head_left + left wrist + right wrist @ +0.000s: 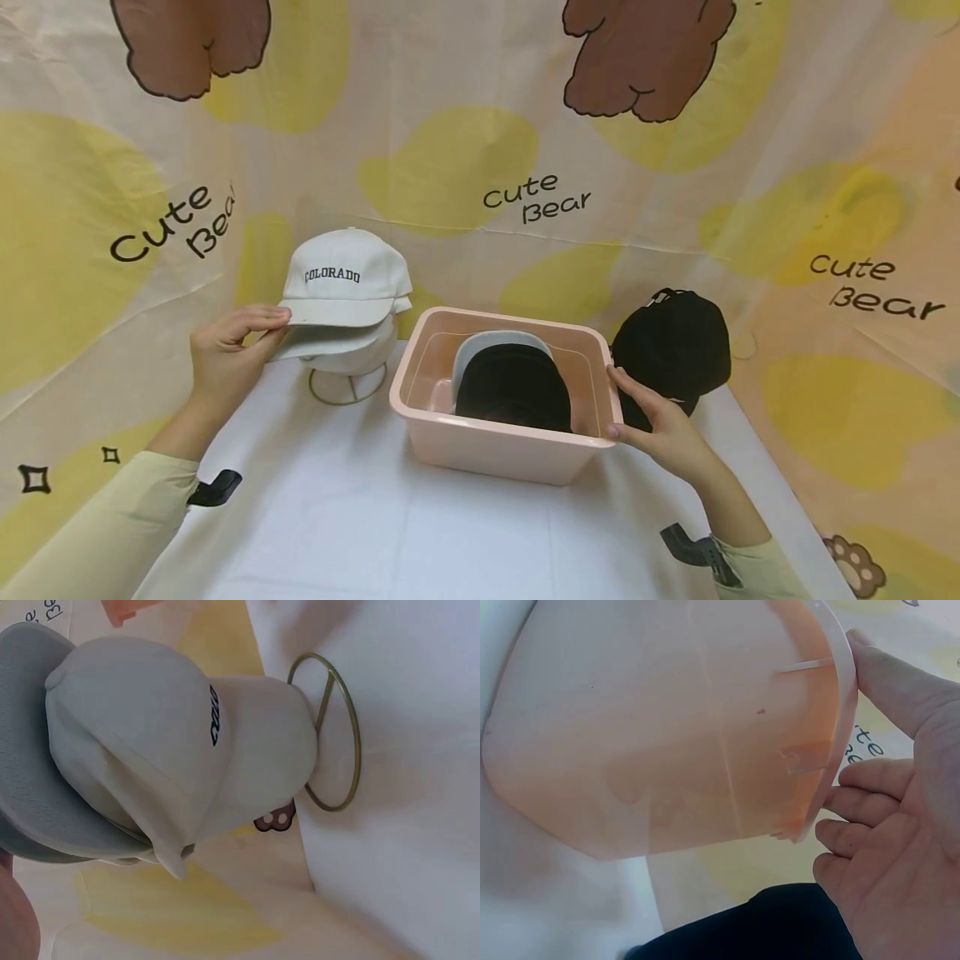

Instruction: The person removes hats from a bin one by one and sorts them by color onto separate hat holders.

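Note:
My left hand pinches the brim of a white baseball cap lettered COLORADO. Beneath that cap another pale brim shows, and both sit on a white head-shaped form with a wire ring stand. In the left wrist view a pale grey brim juts out beside the white crown, with only part of my hand at the lower left edge. My right hand touches the right rim of a pink plastic bin, thumb and fingers on its outer side. Inside the bin lies a black cap against a pale one.
A black baseball cap stands just right of the bin, partly behind my right hand. All rests on a white-covered table. A patterned cloth backdrop with bears and lettering hangs directly behind.

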Action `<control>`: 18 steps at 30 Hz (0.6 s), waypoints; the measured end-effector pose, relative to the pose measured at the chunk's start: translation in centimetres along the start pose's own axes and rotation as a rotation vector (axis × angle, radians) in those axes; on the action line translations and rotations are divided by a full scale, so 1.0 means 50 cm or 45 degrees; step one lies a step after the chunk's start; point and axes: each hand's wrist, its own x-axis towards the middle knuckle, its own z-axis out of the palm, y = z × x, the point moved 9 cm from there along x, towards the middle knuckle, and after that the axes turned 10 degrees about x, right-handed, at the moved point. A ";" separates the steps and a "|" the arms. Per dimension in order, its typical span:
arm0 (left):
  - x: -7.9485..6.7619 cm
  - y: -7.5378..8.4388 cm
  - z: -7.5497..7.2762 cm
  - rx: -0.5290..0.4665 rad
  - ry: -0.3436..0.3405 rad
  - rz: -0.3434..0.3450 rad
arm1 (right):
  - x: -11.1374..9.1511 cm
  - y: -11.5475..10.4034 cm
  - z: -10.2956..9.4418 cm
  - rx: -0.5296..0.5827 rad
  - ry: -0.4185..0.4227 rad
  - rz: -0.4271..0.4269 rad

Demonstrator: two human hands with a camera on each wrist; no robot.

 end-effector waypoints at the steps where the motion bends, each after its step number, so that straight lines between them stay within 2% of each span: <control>1: -0.003 0.002 -0.001 0.005 -0.007 0.011 | -0.001 0.001 0.000 0.002 0.002 0.000; 7: -0.017 0.012 -0.012 0.038 -0.040 0.046 | -0.002 0.006 0.001 0.026 -0.001 -0.007; 13: -0.044 0.001 -0.016 0.044 -0.128 0.049 | -0.003 0.012 0.002 0.055 -0.012 -0.023; 18: -0.062 0.015 -0.020 0.040 -0.181 0.092 | -0.007 0.009 0.005 0.033 -0.014 -0.023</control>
